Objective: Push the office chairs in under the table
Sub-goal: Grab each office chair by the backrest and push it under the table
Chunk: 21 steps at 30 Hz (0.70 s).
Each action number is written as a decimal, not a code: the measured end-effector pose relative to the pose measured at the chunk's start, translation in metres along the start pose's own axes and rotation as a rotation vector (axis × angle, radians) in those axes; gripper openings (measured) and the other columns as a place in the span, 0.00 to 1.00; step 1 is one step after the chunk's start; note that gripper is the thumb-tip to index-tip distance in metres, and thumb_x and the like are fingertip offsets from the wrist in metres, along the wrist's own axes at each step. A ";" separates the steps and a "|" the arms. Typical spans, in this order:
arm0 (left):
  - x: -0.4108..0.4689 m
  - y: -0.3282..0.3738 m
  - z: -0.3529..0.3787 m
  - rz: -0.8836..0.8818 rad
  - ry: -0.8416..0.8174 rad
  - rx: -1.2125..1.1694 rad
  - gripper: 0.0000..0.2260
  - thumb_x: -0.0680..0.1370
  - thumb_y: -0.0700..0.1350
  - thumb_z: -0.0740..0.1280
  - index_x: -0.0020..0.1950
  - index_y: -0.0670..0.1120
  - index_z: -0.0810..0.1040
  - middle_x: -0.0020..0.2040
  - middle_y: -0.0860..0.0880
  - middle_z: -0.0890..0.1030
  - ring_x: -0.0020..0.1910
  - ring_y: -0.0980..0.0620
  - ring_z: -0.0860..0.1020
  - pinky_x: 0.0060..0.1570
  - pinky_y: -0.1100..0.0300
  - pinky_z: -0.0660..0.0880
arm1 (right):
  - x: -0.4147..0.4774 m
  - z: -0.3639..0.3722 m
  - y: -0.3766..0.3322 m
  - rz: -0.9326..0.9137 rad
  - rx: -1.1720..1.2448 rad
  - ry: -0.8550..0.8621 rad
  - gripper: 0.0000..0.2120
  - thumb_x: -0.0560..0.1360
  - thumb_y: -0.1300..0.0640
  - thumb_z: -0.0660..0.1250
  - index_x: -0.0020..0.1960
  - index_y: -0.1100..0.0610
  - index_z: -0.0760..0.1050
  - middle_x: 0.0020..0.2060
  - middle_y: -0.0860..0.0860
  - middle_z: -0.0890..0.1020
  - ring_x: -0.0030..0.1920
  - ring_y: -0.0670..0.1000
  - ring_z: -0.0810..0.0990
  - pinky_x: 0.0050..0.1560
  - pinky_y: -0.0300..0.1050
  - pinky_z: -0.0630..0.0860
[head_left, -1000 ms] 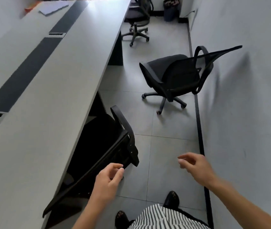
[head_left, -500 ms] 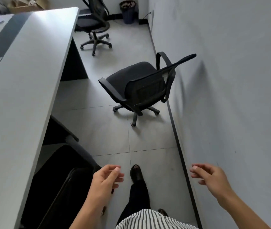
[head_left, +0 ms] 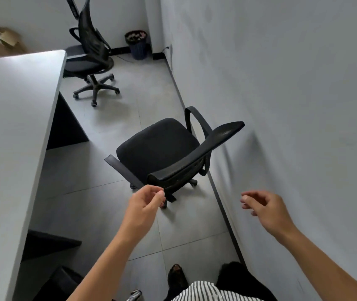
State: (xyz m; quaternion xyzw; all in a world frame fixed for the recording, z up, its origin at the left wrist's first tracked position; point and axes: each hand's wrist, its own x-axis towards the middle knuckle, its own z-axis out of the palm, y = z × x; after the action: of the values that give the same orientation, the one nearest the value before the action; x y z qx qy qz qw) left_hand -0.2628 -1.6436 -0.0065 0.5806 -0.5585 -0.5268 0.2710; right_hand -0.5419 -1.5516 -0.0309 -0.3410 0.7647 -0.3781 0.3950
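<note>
Black mesh-back office chair (head_left: 162,153) sits mid-aisle, backrest near the grey wall (head_left: 282,105), well off the long grey table (head_left: 14,127). Left hand (head_left: 147,203) & right hand (head_left: 264,207) loosely curled, empty. Risk: off-centre shove spins it; armrests may catch the table edge.

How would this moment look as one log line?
left hand: empty, reaching | right hand: empty | near chair: beside wall, not tucked | far chair: out
</note>
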 end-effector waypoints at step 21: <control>0.173 -0.068 0.053 -0.154 0.265 0.718 0.23 0.75 0.62 0.49 0.46 0.50 0.77 0.42 0.55 0.77 0.43 0.56 0.74 0.40 0.61 0.72 | 0.319 0.103 -0.055 -0.526 -0.891 -0.158 0.23 0.75 0.36 0.54 0.36 0.50 0.78 0.30 0.48 0.80 0.34 0.52 0.78 0.34 0.43 0.74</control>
State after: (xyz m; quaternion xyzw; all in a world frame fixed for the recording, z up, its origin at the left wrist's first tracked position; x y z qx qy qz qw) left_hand -0.3175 -1.7749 -0.1374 0.7416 -0.6223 -0.2374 0.0800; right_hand -0.5866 -1.8716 -0.1361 -0.6838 0.7079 -0.0755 0.1597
